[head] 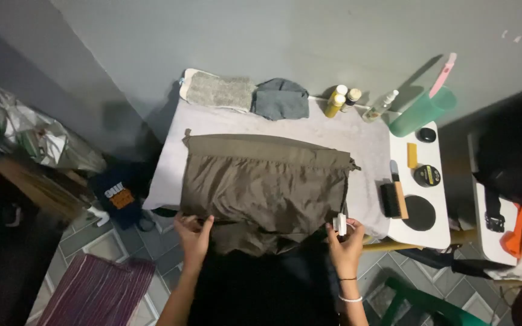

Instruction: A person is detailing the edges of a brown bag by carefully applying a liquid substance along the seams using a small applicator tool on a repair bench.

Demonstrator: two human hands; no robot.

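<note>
An olive-brown garment (266, 184) lay flat on the worktop (367, 142), its long axis running left to right, with the smooth waistband along the far edge and the gathered cloth falling over the near edge. The left hand (193, 235) pinched the garment's near left hem with fingers closed on the cloth. The right hand (347, 241) sat at the near right corner, fingers curled around a small white object (341, 224); whether it also gripped the cloth I could not tell. A pale grey cloth covered the worktop. At the far edge lay 2 folded towels (249, 95), beside 2 yellow bottles (336, 99), a spray bottle (380, 106) and a green jug (421, 111). A brush (394, 196) and 2 round black tins (424, 193) sat right. The wall was grey, the floor tiled.
</note>
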